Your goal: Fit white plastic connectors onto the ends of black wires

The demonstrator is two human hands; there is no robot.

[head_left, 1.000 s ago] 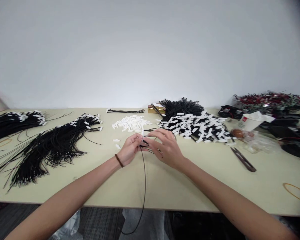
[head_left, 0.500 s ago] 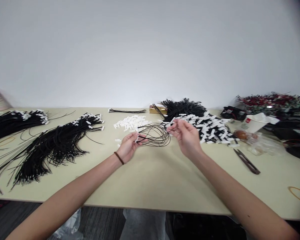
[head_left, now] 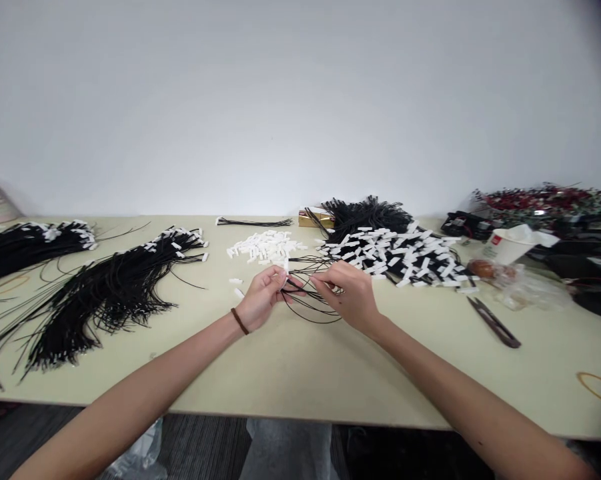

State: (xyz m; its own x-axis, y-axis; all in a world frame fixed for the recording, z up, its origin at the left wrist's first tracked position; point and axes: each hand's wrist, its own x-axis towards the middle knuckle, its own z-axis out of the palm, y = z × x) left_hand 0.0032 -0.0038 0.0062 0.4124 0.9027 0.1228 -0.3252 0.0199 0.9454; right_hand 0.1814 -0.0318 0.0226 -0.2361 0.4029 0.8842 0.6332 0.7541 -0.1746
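Observation:
My left hand (head_left: 267, 291) pinches a white connector (head_left: 285, 265) from which several thin black wires (head_left: 313, 313) run to the right in loose loops. Closed among those wires is my right hand (head_left: 347, 291), thumb and fingertips pressed together; the wire in its pinch is very thin. Just behind lies a heap of loose white connectors (head_left: 263, 245). To the right of it spreads a pile of black wires with white connectors (head_left: 420, 257) at their ends.
Bundles of black wires (head_left: 110, 287) cover the left side. Snips (head_left: 495, 323), a paper cup (head_left: 511, 245), a plastic bag (head_left: 530, 288) and red and black wiring (head_left: 545, 203) lie at the right. A gold box (head_left: 316, 218) stands near the wall.
My right hand has moved left and slightly down, in among the wires near the connector. The loops have shifted lower. My left hand has moved slightly right, still holding the connector.

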